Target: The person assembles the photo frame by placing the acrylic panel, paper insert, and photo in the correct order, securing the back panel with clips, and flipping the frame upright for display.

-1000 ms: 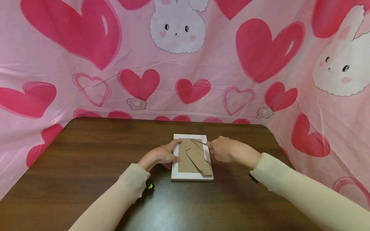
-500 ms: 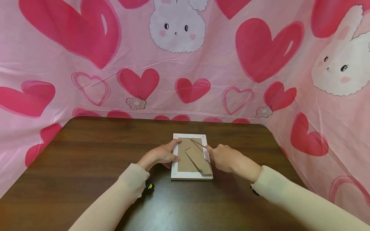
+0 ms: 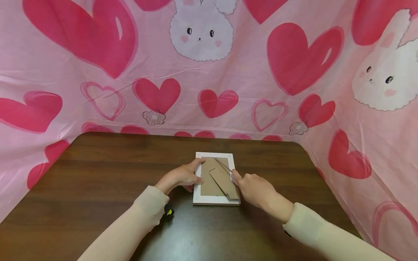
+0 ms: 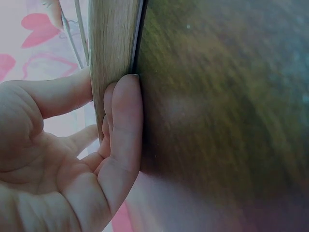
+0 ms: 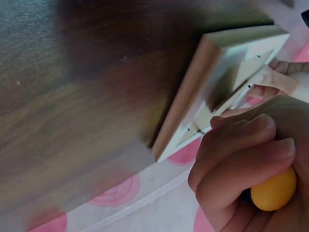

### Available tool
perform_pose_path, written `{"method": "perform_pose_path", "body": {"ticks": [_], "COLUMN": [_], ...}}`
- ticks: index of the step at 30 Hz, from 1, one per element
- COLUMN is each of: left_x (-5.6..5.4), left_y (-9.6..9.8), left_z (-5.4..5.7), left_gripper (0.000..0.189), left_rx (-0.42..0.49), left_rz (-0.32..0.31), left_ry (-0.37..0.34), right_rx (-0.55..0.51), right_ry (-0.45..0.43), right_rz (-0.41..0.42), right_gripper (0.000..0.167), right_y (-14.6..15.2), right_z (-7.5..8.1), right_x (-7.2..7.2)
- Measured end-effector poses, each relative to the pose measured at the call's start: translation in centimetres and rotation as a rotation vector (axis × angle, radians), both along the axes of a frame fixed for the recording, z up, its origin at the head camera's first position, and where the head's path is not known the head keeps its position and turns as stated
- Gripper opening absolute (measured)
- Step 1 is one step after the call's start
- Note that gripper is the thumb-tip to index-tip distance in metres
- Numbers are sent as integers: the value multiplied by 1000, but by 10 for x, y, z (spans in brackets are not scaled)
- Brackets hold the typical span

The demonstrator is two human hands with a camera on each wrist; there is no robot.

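Observation:
A white picture frame (image 3: 213, 199) lies face down on the table, its brown backing board (image 3: 208, 185) and slanted stand leg (image 3: 226, 182) facing up. My left hand (image 3: 181, 175) grips its left side, with fingers curled round the wooden edge (image 4: 112, 43) in the left wrist view. My right hand (image 3: 256, 188) holds a screwdriver at the frame's right side. The thin shaft (image 3: 223, 165) slants across the backing to the top inner edge. From that fist pokes the rounded yellow handle end (image 5: 273, 189) in the right wrist view; fingers hide the rest of the handle.
The dark wooden table (image 3: 114, 174) extends around the frame on every side. A pink cloth (image 3: 183, 72) printed with hearts and rabbits hangs behind the table and along its sides. A black band with a yellow spot (image 3: 168, 211) shows at my left wrist.
My right hand has moved nearer to me along the frame's right side, swinging the screwdriver shaft to a steeper slant while its tip stays near the top inner edge. My left hand keeps its grip.

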State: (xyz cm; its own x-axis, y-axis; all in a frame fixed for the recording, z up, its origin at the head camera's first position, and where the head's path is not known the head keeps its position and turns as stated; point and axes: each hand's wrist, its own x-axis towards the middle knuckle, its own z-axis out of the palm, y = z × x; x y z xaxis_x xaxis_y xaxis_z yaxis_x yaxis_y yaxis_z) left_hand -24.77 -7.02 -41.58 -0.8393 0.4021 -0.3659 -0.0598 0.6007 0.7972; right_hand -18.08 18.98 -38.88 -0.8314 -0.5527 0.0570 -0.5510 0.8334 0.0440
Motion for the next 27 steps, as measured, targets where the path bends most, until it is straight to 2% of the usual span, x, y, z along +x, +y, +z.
{"method": "perform_pose_path", "body": {"ticks": [6, 13, 27], "left_x": [0, 0, 2], "left_y": [1, 2, 2], "left_z": [-1, 0, 1], "left_gripper": [78, 78, 78], "left_rx": [-15, -30, -27], "left_rz": [9, 19, 34], "left_ry": [0, 2, 19], "right_rx": [29, 25, 63], "right_ry": [96, 133, 272], "right_rz": [14, -6, 43], "right_gripper": [40, 42, 48], "right_y": [2, 2, 4], "right_z": [-11, -17, -25], "right_x": [4, 6, 6]}}
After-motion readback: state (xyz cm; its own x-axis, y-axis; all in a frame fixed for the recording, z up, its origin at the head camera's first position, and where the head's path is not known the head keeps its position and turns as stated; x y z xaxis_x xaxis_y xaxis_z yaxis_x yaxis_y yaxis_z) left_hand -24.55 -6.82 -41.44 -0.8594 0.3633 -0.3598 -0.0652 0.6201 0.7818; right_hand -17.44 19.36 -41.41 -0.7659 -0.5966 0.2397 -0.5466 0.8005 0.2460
